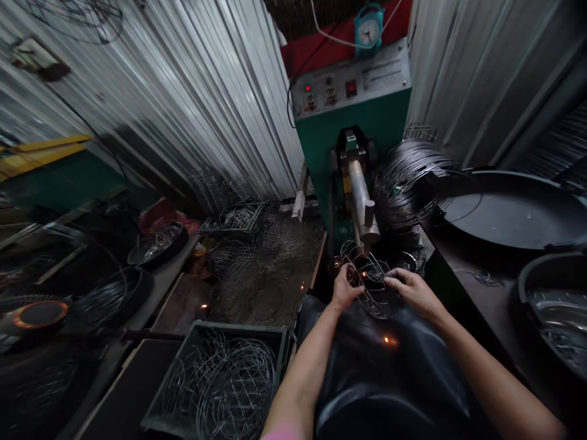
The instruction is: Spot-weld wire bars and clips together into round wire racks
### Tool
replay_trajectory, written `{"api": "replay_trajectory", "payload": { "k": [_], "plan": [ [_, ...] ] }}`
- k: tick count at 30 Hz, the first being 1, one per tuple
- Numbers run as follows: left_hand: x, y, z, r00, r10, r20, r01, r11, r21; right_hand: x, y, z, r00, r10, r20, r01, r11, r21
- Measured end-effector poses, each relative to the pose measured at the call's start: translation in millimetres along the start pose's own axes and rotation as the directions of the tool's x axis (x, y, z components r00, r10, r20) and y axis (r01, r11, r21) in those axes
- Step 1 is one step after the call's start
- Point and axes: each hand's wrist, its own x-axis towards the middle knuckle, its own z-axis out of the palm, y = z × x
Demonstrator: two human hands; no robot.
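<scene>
My left hand (345, 287) is closed on the left side of a round wire frame (376, 305), its fingers curled around the thin wire. On the other side, my right hand (408, 286) pinches with thumb and fingertips at the frame's right edge; a small part may lie in that pinch, too fine to make out. The frame sits tilted under the metal electrode arm (362, 201) of a spot welder (316, 153). An orange glow shows near the electrode tip, and a bright spark hangs over the black apron (394, 379) on my lap.
A green crate (151, 421) of wire frames stands at lower left. Wire pieces litter the floor behind it. To the right are a wire coil (417, 177), a large shallow black pan (509, 211) and a round tub (523, 293). A blue clock (369, 30) tops the welder.
</scene>
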Motion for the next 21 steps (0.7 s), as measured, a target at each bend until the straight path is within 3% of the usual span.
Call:
{"api": "replay_trajectory", "payload": {
  "k": [6,11,15,21],
  "plan": [
    [6,-3,5.3,0.995,-0.083,0.049,0.089,0.987,-0.136,16,-13,7,1.000,0.014,-0.022,-0.013,0.999,0.053],
    [0,-13,9.0,0.992,-0.124,-0.001,0.123,0.982,-0.145,-12,2,-2,0.996,0.057,0.066,-0.063,0.993,0.098],
    [-4,-10,7.5,0.990,-0.139,0.018,0.141,0.977,-0.159,-25,5,-6,0.991,0.060,0.118,-0.070,0.994,0.089],
    [-3,-1,7.7,0.982,-0.189,0.013,0.184,0.938,-0.293,-3,-7,-1,0.999,0.015,0.047,-0.020,0.995,0.096]
  ]
}}
